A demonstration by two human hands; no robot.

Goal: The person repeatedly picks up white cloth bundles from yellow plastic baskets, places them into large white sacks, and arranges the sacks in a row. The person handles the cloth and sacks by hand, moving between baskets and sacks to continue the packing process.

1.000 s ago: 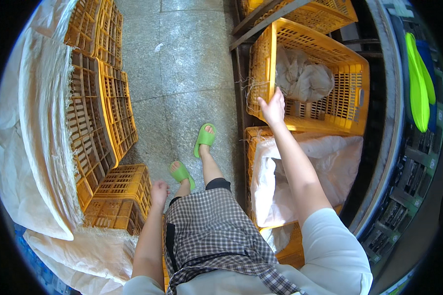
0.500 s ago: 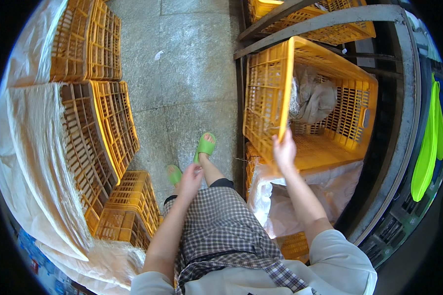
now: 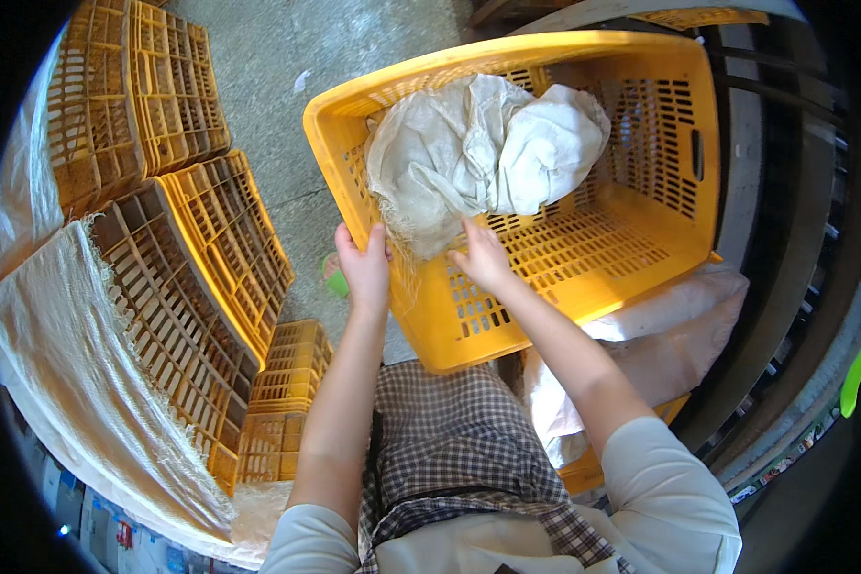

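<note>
A yellow slatted plastic crate [image 3: 631,244] is tilted in front of me, its mouth facing me. My left hand [image 3: 365,271] is closed around its left rim, thumb inside the edge. Within the crate lies a crumpled off-white woven sack [image 3: 440,158], its frayed edge hanging near the left rim. My right hand [image 3: 485,258] reaches into the crate at the sack's lower edge, with thumb and forefinger apart and the other fingers partly hidden.
Stacked yellow crates [image 3: 225,253] line the left side, partly draped with a white woven sheet [image 3: 86,383]. Below the tilted crate sits a white plastic-lined load [image 3: 660,335]. Dark metal rack bars [image 3: 784,191] stand at right. A concrete floor [image 3: 268,105] lies between.
The crate has come left and closer to me, off the right-hand side. My left hand has taken hold of its rim. My right hand has left the rim and moved inside toward the sack.
</note>
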